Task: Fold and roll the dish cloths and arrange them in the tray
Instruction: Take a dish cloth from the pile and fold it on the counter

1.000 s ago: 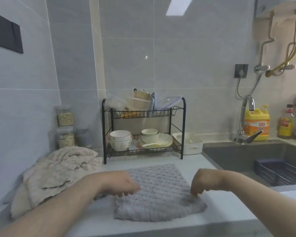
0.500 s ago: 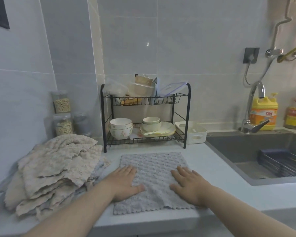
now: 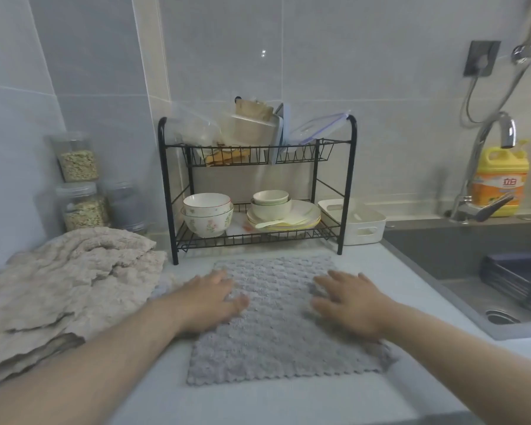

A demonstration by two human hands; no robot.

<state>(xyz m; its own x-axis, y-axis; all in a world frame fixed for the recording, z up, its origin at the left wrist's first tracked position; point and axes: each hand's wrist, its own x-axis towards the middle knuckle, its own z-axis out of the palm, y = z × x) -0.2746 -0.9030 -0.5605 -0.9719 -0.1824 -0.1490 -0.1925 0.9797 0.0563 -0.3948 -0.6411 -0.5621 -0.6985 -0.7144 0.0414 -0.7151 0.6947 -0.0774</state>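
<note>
Early days: my left hand (image 3: 210,297) and right hand (image 3: 347,299) lie flat, grip open, on one grey cloth (image 3: 276,320) spread unfolded on the counter (image 3: 288,403); beige pile (image 3: 65,286) waits, white tray (image 3: 354,220) looks empty

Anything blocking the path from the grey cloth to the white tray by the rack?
Mostly clear. Both hands, left and right, lie flat on the grey cloth. The white tray sits behind it to the right, beside the dish rack; only the rack's front right leg stands near that line. Bare counter lies between.
</note>
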